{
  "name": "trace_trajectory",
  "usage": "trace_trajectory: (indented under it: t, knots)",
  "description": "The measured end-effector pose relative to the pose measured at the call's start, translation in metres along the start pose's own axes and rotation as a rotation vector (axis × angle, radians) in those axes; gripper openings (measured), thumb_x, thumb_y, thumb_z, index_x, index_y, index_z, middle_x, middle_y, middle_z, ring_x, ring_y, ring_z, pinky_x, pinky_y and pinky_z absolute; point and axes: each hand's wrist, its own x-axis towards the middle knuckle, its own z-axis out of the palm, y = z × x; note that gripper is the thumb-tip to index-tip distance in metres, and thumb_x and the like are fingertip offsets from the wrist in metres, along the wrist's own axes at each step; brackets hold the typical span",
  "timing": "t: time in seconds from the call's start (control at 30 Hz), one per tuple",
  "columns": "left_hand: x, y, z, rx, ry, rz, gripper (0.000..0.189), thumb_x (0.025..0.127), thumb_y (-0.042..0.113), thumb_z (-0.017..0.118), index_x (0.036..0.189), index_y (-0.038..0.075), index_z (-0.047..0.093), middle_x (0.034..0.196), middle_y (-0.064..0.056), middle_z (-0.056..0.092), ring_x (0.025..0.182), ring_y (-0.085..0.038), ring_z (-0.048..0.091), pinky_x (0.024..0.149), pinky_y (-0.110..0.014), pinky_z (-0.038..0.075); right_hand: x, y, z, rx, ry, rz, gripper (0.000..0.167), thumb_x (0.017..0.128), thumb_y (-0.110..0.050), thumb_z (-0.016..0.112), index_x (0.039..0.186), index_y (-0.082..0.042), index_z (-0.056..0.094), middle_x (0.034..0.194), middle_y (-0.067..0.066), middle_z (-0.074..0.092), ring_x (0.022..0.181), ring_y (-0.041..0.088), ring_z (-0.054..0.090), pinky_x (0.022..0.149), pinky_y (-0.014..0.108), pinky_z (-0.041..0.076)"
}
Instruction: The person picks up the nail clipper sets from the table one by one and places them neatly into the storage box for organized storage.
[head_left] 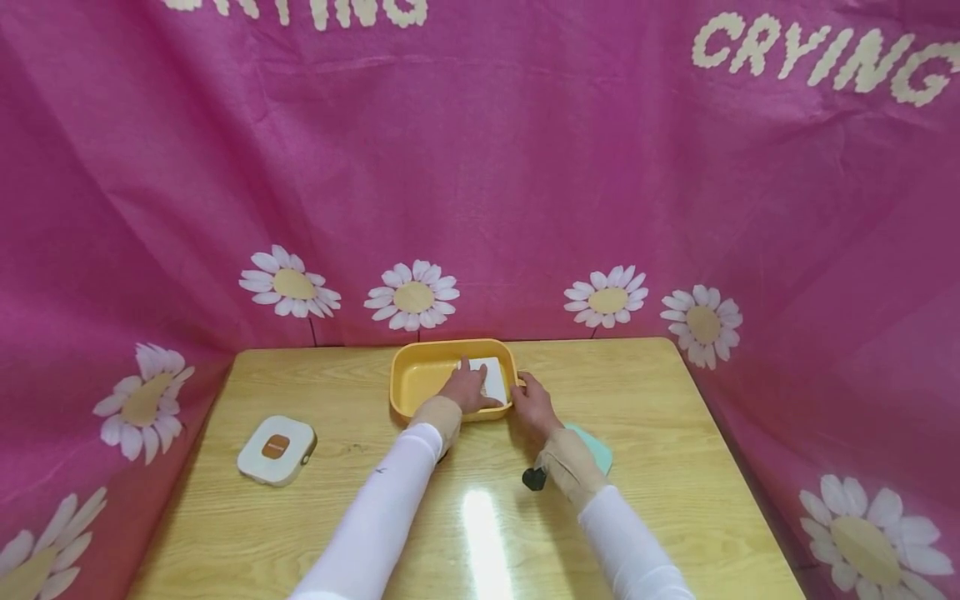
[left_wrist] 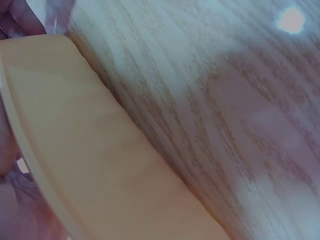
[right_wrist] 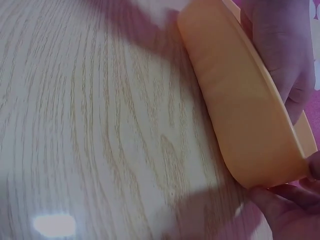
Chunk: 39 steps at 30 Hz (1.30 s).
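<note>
A yellow rectangular tub (head_left: pixel 422 385) stands near the table's far edge. Reaching over its near wall, my left hand (head_left: pixel 465 390) holds a white flat square piece (head_left: pixel 495 380) at the tub's right end, thumb on the near side and fingers on the far side. The hand covers part of the piece. My right hand (head_left: pixel 534 408) grips the tub's right end; the right wrist view shows its thumb at the rim and its fingers (right_wrist: pixel 272 202) low against the corner. In the left wrist view the tub's outer wall (left_wrist: pixel 95 150) hides most of the left hand.
On the table's left side lies a white rounded-square case (head_left: pixel 258 450) with a brown label. A mint-green flat object (head_left: pixel 597 451) is partly hidden behind my right forearm. Behind the wooden table (head_left: pixel 660 533) hangs a magenta curtain (head_left: pixel 495 183) with daisies.
</note>
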Motion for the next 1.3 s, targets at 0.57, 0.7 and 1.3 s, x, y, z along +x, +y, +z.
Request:
trace_trajectory:
  t: [0.57,0.7,1.3]
  knots:
    - [-0.011,-0.015,-0.006,-0.196,0.023,0.063,0.081,0.092,0.037,0.080,0.155,-0.001,0.047,0.160,-0.039,0.031,0.148,-0.056,0.033,0.120,-0.055,0.037,0.003,0.003,0.017,-0.006,0.101,-0.011,0.038,0.107,-0.011,0.046,0.138,0.007,0.058,0.114,0.026,0.073,0.108,0.033,0.068,0.096,0.044,0.053]
    - [-0.012,-0.020,-0.006,-0.238,0.053,0.081,0.081,0.095,0.039,0.075,0.158,-0.001,0.043,0.160,-0.030,0.040,0.155,-0.050,0.021,0.124,-0.053,0.029,0.002,-0.001,0.018,-0.007,0.113,-0.013,0.039,0.107,-0.012,0.045,0.139,0.007,0.057,0.118,0.027,0.071,0.113,0.036,0.066,0.101,0.048,0.052]
    - [-0.059,-0.043,-0.028,-0.303,0.145,0.054,0.087,0.094,0.048,0.074,0.164,0.012,0.036,0.172,-0.028,0.012,0.157,-0.042,0.022,0.123,-0.054,0.032,0.001,0.003,0.016,-0.035,0.118,-0.007,0.041,0.108,-0.014,0.044,0.139,0.009,0.058,0.123,0.028,0.069,0.113,0.036,0.063,0.101,0.049,0.051]
